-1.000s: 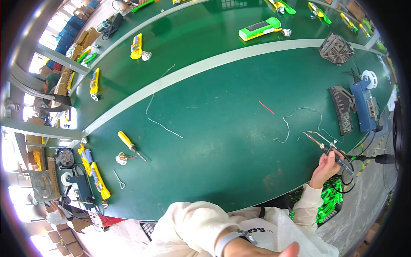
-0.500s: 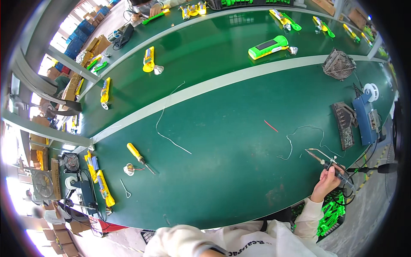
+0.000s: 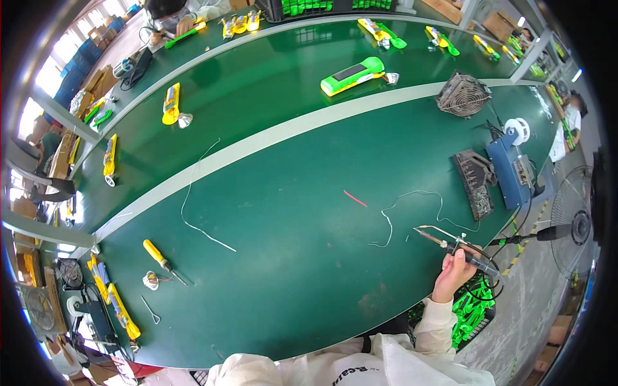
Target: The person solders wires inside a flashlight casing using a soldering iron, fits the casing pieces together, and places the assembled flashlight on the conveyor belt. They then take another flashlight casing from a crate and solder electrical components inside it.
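Holding step: black metal-tipped soldering iron (image 3: pixel 481 264) pinched by right hand (image 3: pixel 454 274), four o'clock.
Left hand: cannot be told.
Next: steadiness probably needed.

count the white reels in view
2: one right reel, atop the blue unit; one left reel, at the far left of the picture. Others may be hidden.

The lower edge cuts off the left sleeve (image 3: pixel 247 371); I cannot see its hand. The top crops a co-worker (image 3: pixel 207 9).
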Demonstrator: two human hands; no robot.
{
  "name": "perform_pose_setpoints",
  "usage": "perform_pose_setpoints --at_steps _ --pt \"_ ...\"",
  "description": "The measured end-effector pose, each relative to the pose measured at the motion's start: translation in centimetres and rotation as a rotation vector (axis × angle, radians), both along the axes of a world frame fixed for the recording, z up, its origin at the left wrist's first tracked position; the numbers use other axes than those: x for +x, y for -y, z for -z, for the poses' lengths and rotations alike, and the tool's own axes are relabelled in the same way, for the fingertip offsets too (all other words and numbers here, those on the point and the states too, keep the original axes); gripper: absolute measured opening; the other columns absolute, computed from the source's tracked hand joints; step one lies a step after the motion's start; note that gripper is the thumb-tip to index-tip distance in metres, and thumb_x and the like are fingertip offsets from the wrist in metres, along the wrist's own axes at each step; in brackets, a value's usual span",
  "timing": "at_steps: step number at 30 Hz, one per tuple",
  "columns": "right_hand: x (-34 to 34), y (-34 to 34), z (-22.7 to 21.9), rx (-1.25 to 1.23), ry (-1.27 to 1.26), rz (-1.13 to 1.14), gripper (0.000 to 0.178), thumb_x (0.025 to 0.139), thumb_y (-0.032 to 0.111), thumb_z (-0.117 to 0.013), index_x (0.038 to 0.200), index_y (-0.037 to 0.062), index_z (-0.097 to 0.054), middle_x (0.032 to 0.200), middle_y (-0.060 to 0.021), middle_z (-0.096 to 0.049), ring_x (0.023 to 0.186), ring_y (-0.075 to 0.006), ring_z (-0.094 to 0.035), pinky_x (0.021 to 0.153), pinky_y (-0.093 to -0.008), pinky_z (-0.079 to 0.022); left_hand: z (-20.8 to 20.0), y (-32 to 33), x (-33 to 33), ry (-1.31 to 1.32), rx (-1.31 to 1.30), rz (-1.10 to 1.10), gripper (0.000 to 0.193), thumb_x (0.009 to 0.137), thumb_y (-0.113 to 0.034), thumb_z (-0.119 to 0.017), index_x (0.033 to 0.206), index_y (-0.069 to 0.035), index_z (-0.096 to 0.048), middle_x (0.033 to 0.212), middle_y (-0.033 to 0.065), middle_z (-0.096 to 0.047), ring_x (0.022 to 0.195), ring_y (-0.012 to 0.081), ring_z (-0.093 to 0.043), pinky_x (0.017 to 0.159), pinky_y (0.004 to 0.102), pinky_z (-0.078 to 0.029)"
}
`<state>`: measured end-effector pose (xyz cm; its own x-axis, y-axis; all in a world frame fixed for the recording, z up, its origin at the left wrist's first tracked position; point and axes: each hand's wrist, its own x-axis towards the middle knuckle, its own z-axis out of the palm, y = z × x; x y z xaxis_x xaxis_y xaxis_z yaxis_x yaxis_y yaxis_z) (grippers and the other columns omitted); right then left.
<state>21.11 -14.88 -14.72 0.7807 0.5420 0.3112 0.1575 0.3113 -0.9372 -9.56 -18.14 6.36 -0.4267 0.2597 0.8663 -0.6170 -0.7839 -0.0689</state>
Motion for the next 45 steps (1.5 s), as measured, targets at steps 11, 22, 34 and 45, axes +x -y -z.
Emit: perform_pose_setpoints --at_steps 11,22,34,45 --pt "-0.4 0.0 -0.7 -0.028 -0.008 0.001 0.031 0.09 0.028 -0.068 0.102 0.0048 -0.052 0.089 -0.0029 -0.052 0.059 -0.0067 -0.045 0.046 -0.0195 -0.035 2.8 -7.5 -2.5 -0.512 -0.694 -0.097 0.002 0.097 -0.006 -0.06 0.096 -0.006 -0.06 0.101 0.0094 -0.059 0.084 0.0188 -0.059 0.071 0.03 -0.052" --pt "-0.6 0.1 -1.2 -0.104 0.011 -0.001 0.03 0.091 0.028 -0.067 0.102 0.005 -0.052 0.09 -0.0017 -0.049 0.06 -0.0061 -0.044 0.045 -0.0183 -0.034 18.5 -46.3 -25.1 -1.209 -1.553 -1.58 0.11 0.066 -0.073 -0.076 0.134 0.007 -0.041 0.132 0.0314 -0.05 0.127 0.0438 -0.048 0.108 0.0467 -0.038" --pt "-1.1 -0.3 -2.0 -0.125 0.034 -0.008 0.03 0.09 0.025 -0.069 0.1 0.0034 -0.052 0.089 -0.0035 -0.043 0.057 -0.0085 -0.042 0.045 -0.0208 -0.032 18.3 -52.9 -30.8 -1.506 -1.717 -1.264 0.058 0.062 -0.054 -0.077 0.084 0.0 -0.076 0.086 0.0147 -0.073 0.084 0.028 -0.07 0.079 0.0349 -0.052" --pt "-0.4 -0.4 -0.9 0.024 0.008 -0.104 0.023 0.091 0.016 -0.069 0.102 0.001 -0.055 0.104 -0.0053 -0.047 0.058 -0.0083 -0.048 0.044 -0.0207 -0.036 8.0 -25.4 -21.1 -1.488 -1.11 -0.888 0.038 0.085 -0.024 -0.078 0.11 0.002 -0.064 0.082 0.0025 -0.059 0.07 0.0111 -0.058 0.067 0.027 -0.045"
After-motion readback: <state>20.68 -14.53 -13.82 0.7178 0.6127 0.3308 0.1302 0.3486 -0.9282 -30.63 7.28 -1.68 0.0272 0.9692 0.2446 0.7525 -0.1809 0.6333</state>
